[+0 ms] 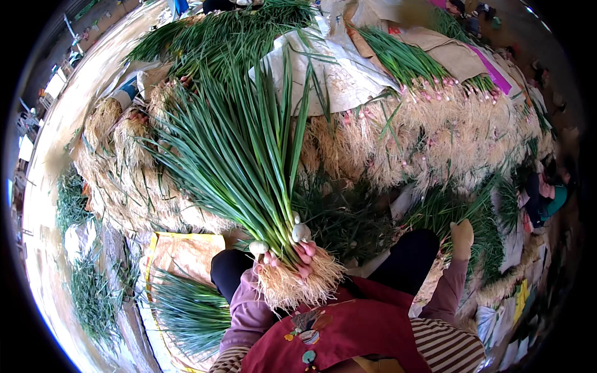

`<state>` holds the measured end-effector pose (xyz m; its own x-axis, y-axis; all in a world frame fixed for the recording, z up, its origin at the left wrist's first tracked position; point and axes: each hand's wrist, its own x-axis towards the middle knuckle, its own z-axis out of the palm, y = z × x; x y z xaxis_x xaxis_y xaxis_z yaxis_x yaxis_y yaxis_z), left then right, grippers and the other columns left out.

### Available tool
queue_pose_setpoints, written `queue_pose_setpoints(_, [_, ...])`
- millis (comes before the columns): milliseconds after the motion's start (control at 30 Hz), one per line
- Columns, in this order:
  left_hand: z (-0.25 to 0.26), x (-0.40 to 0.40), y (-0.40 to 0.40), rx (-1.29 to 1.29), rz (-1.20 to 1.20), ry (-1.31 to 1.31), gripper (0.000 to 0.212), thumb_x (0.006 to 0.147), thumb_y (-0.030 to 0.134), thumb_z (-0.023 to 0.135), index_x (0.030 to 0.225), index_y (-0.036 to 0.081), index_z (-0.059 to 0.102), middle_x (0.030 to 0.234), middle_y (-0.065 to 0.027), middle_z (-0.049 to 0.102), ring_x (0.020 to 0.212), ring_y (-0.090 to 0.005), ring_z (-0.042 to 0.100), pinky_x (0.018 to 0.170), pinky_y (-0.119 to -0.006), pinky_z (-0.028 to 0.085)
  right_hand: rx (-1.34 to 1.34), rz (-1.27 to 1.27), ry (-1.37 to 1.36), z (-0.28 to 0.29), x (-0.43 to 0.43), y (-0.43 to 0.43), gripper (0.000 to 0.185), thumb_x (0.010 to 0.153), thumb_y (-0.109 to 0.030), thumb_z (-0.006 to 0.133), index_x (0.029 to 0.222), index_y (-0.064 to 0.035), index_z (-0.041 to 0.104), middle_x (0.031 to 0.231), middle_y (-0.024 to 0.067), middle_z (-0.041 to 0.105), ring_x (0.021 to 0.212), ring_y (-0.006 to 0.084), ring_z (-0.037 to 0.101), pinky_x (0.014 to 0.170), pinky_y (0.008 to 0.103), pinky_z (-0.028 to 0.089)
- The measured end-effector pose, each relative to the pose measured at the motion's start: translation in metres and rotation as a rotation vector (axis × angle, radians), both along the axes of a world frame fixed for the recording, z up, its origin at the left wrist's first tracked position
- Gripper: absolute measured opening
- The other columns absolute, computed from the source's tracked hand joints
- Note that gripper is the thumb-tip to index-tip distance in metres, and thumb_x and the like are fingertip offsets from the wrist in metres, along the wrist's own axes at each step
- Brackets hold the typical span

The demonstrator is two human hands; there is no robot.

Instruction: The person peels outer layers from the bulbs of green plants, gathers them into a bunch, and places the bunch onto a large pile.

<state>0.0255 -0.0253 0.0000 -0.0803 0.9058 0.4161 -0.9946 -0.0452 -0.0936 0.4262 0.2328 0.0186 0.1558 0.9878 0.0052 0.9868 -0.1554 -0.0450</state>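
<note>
My left hand (pixel 300 231), in a pale glove, is wrapped around a bunch of green onions (pixel 261 186). Only parts of the glove show on both sides of the stalks. The long green leaves fan out away from me. Pinkish bulbs (pixel 305 254) and shaggy, straw-coloured roots (pixel 303 279) hang over my lap. To the right, my right hand (pixel 461 238), in a light glove, reaches down to a loose heap of green onions (pixel 438 212) beside my knee. Its fingers are partly hidden, so whether it grips any stalks is unclear.
Ahead stands a long stack of onions with roots facing me (pixel 447 126), partly covered by a white woven sheet (pixel 336 77). More onions (pixel 191 310) lie on an orange woven sack (pixel 186 249) at left. Another person (pixel 543 196) sits at the far right.
</note>
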Motion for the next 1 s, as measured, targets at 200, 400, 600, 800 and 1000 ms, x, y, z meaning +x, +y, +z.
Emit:
queue_pose_setpoints(200, [-0.011, -0.015, -0.003, -0.099, 0.138, 0.272, 0.078, 0.073, 0.032, 0.068, 0.13, -0.003, 0.028, 0.108, -0.02, 0.049, 0.103, -0.0414, 0.052, 0.076, -0.052, 0.055, -0.635, 0.94, 1.077, 0.045, -0.206, -0.06, 0.056, 0.085, -0.022, 0.06, 0.135, -0.0038, 0.041, 0.122, 0.011, 0.057, 0.077, 0.0134, 0.06, 0.073, 0.026, 0.05])
queue_pose_setpoints(400, [0.041, -0.004, 0.022, -0.486, 0.192, 0.352, 0.07, 0.072, 0.026, 0.062, 0.128, -0.01, 0.04, 0.117, -0.0264, 0.052, 0.107, -0.0381, 0.054, 0.095, -0.047, 0.043, -1.297, 1.192, 1.619, -0.043, -0.274, -0.123, 0.075, 0.087, -0.039, 0.056, 0.144, -0.0092, 0.019, 0.145, 0.0084, 0.03, 0.131, 0.0204, 0.029, 0.108, 0.0355, 0.022])
queue_pose_setpoints(600, [0.045, 0.008, 0.089, -0.743, 0.259, 0.383, 0.016, 0.082, 0.017, 0.059, 0.085, 0.001, 0.061, 0.062, -0.0053, 0.06, 0.043, -0.0127, 0.052, 0.034, -0.025, 0.04, -1.37, 0.654, 2.22, -0.012, -0.214, -0.135, 0.065, 0.082, -0.031, 0.065, 0.135, -0.0053, 0.038, 0.128, 0.012, 0.048, 0.097, 0.0153, 0.053, 0.081, 0.031, 0.044])
queue_pose_setpoints(800, [0.025, 0.031, 0.154, -0.973, 0.402, 0.499, 0.021, 0.081, 0.019, 0.062, 0.09, 0.0, 0.064, 0.068, -0.0085, 0.064, 0.044, -0.0163, 0.051, 0.036, -0.028, 0.041, -1.074, 0.269, 1.981, 0.022, -0.17, -0.122, 0.032, 0.092, -0.027, 0.055, 0.092, 0.0045, 0.059, 0.054, -0.0056, 0.035, 0.041, 0.0021, 0.028, 0.04, 0.0185, 0.023])
queue_pose_setpoints(1000, [0.037, 0.023, 0.133, -0.959, 0.389, 0.681, 0.018, 0.083, 0.017, 0.058, 0.083, -0.001, 0.061, 0.066, -0.0093, 0.062, 0.044, -0.0152, 0.051, 0.037, -0.027, 0.041, -0.815, 0.814, 2.163, 0.059, -0.067, -0.088, 0.027, 0.091, -0.02, 0.054, 0.092, 0.0069, 0.06, 0.062, 0.0034, 0.056, 0.046, 0.0066, 0.047, 0.043, 0.0195, 0.036])
